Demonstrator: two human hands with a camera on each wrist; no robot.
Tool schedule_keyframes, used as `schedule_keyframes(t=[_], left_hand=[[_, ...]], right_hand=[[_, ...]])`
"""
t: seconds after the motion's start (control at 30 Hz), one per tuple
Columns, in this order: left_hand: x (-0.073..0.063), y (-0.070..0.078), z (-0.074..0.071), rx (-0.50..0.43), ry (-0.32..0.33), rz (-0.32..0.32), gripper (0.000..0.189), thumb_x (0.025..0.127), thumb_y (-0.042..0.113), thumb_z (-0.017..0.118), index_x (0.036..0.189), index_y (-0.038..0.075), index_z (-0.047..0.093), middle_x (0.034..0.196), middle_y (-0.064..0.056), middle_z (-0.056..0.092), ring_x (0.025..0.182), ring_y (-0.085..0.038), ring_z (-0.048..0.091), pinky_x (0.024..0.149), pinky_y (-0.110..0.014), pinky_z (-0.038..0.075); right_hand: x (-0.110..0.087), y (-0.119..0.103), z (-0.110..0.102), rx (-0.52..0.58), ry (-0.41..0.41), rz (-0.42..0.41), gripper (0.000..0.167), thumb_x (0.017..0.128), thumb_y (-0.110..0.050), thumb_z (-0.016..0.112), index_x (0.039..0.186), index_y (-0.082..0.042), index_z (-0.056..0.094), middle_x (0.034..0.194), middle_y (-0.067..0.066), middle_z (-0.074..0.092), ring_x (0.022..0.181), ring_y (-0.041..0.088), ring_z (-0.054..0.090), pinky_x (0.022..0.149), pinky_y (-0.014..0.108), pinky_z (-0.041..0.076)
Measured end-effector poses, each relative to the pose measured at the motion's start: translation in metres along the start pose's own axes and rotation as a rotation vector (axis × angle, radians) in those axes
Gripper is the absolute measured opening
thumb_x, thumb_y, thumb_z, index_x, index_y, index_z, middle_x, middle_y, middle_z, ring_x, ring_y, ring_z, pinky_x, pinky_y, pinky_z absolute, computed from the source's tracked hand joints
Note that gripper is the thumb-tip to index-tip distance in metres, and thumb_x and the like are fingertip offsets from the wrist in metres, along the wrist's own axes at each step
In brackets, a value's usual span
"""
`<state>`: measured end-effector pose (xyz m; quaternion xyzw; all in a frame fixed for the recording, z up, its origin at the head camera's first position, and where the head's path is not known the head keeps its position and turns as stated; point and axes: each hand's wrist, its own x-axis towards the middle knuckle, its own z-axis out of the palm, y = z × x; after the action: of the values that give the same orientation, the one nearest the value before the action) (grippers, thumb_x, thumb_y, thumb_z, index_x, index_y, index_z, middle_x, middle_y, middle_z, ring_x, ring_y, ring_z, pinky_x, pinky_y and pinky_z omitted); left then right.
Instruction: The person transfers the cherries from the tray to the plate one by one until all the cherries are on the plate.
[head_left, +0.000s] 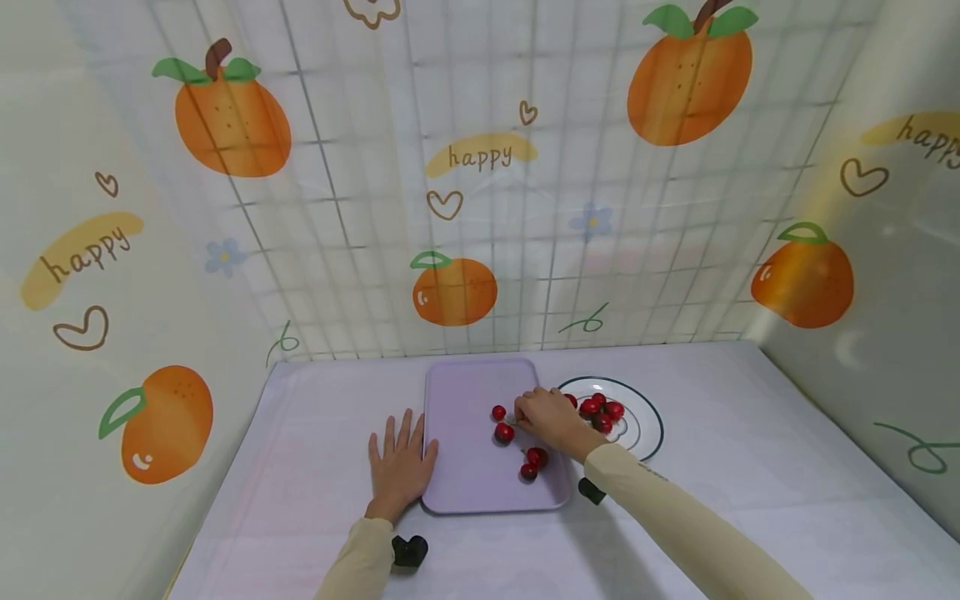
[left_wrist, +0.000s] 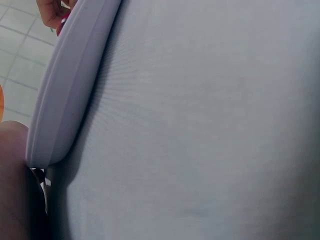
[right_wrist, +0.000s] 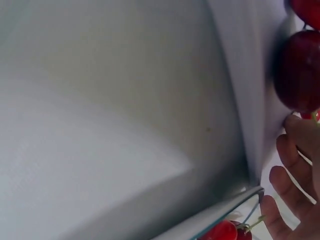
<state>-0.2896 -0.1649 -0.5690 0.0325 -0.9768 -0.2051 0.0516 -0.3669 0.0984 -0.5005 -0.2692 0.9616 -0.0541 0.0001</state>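
Nearest, a black heart-shaped object (head_left: 410, 552) beside the cream left sleeve (head_left: 356, 554), above a table under pale cloth (head_left: 720, 517); a similar black object (head_left: 592, 490) by the cuff of the cream right sleeve (head_left: 675, 508). A little farther, left hand (head_left: 401, 471) laid flat, fingers spread, thumb at the edge of a shallow lilac rectangular tray (head_left: 465, 392); probably steadying. Toward the tray's near right corner, two dark-red round cherries (head_left: 536, 457), close together. Just beyond, right hand (head_left: 551, 421) reaching in over the tray's right rim, fingers curled and drawn together, apparently pinching the green stem of two glossy red cherries (head_left: 504, 433) low over the tray. To the right, a round white plate with a dark rim (head_left: 637, 432), bearing a cluster of red cherries (head_left: 591, 407). At the back, a white hanging cloth printed with oranges (head_left: 510, 275).

Step in hand, as judged: moving cherries by the stem between plate and tray, direction uncertain. Next, if setting down, calls for loosening the fingers without dragging the stem; if picking up, for a firm pinch and a lift clear of the rim.
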Motion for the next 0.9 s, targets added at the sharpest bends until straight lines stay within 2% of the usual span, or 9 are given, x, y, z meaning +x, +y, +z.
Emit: schedule_keyframes(t=[0.37,0.73,0.9], left_hand=[[0.0038,-0.0042,0.0043,0.008,0.017,0.010,0.063,0.106,0.053,0.036,0.161,0.022,0.036,0.173,-0.002,0.025,0.163,-0.034,0.012,0.128,-0.064,0.005],[0.0046,-0.0063,0.0081,0.023,0.023,0.013,0.063,0.106,0.053,0.036,0.161,0.022,0.036,0.174,-0.001,0.024,0.163,-0.034,0.012,0.128,-0.064,0.005],[0.0047,-0.0071,0.0085,0.020,0.019,0.010,0.063,0.107,0.053,0.035,0.162,0.023,0.035,0.174,-0.001,0.023,0.163,-0.034,0.012,0.128,-0.064,0.005]], right_hand=[[0.0010,0.0070,0.0061,-0.004,0.023,0.024,0.011,0.092,-0.023,0.078,0.093,-0.015,0.070,0.093,0.003,0.072,0.093,0.021,0.056,0.087,0.043,0.048],[0.0011,0.0070,0.0075,-0.010,-0.013,0.049,0.012,0.094,-0.024,0.075,0.096,-0.014,0.070,0.096,0.004,0.072,0.096,0.021,0.056,0.091,0.042,0.047],[0.0000,0.0073,0.0081,-0.029,-0.005,0.052,0.014,0.096,-0.027,0.073,0.096,-0.013,0.069,0.095,0.003,0.072,0.095,0.020,0.057,0.089,0.041,0.047]])
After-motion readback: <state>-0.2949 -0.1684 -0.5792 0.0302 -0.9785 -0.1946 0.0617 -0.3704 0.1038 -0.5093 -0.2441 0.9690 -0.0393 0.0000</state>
